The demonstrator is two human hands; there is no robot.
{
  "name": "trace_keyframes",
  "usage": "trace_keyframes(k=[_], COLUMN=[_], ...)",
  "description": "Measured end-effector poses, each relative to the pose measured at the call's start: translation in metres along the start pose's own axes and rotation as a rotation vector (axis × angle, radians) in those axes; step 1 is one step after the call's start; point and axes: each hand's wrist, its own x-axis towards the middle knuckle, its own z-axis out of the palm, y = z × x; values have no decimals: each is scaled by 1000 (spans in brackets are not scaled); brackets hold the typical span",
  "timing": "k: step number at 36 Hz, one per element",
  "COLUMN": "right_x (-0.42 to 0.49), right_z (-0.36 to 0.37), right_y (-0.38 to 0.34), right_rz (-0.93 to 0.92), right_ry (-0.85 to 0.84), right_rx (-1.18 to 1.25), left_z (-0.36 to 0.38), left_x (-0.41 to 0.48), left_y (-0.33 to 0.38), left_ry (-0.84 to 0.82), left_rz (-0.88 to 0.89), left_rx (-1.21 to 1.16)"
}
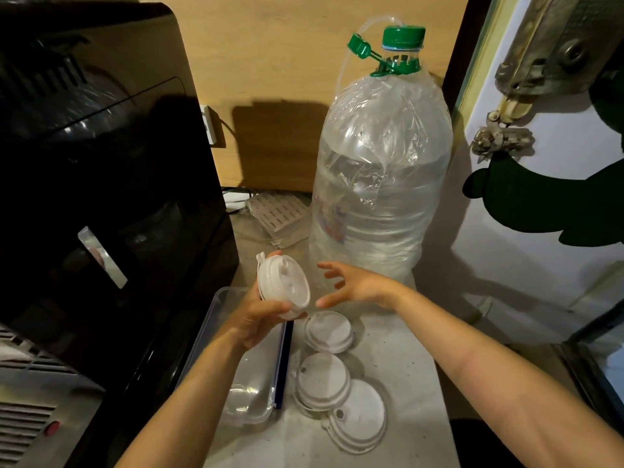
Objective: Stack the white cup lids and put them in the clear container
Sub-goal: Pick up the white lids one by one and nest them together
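Observation:
My left hand [261, 320] grips a small stack of white cup lids [283, 286], tilted on edge above the far end of the clear container [256, 396]. Just to the right of that stack, my right hand [351, 285] hovers with fingers spread and nothing in it. Three more white lids lie upside down on the counter beside the container: one near its far end [329, 331], one in the middle [322, 380], and one nearest me [359, 417], partly under the middle one. The container has a blue-edged rim and looks empty.
A large water bottle [381, 170] with a green cap, wrapped in plastic film, stands behind the lids. A black appliance [101, 184] fills the left side. A white wall panel [540, 231] bounds the right. A perforated plastic piece [277, 214] lies at the back.

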Motion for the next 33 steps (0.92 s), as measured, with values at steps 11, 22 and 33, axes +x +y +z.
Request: trace_keyframes(k=[11, 22, 33], right_x=[33, 39, 28], right_z=[48, 67, 48], right_y=[39, 44, 35], right_rz=[205, 308, 240], right_ry=[15, 131, 184], right_rx=[-382, -532, -471], left_z=[-5, -10, -15], left_x=[-9, -16, -15], left_y=[4, 5, 0], left_ry=[36, 30, 33], left_rz=[-24, -31, -49], left_rx=[16, 57, 17])
